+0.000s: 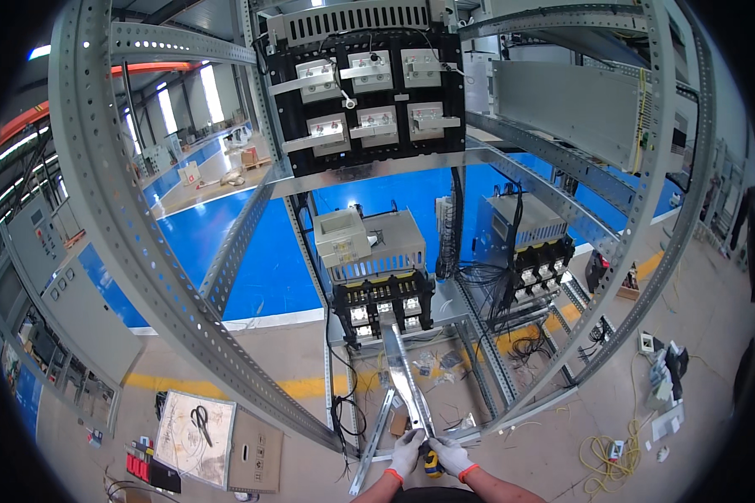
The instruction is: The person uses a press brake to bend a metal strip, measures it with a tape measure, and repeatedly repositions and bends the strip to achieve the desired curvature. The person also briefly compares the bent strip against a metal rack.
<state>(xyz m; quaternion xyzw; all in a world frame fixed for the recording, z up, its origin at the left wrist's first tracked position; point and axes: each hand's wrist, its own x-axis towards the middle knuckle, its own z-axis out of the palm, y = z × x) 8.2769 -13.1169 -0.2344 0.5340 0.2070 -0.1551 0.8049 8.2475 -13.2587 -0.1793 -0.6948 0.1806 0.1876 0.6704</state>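
Note:
A long, flat silver metal busbar runs away from me, its far end close to the terminals of a black circuit breaker low in the cabinet frame. My left hand, in a white glove with an orange cuff, is closed on the left side of its near end. On the other side my right hand, gloved the same way, grips that end too. Just below and between the hands shows a yellow and dark tool; whether a hand touches it I cannot tell.
Perforated steel posts and rails surround the work. A larger breaker is mounted above, and another unit stands to the right. Scissors lie on a cardboard box at left. Yellow cable coils on the right floor.

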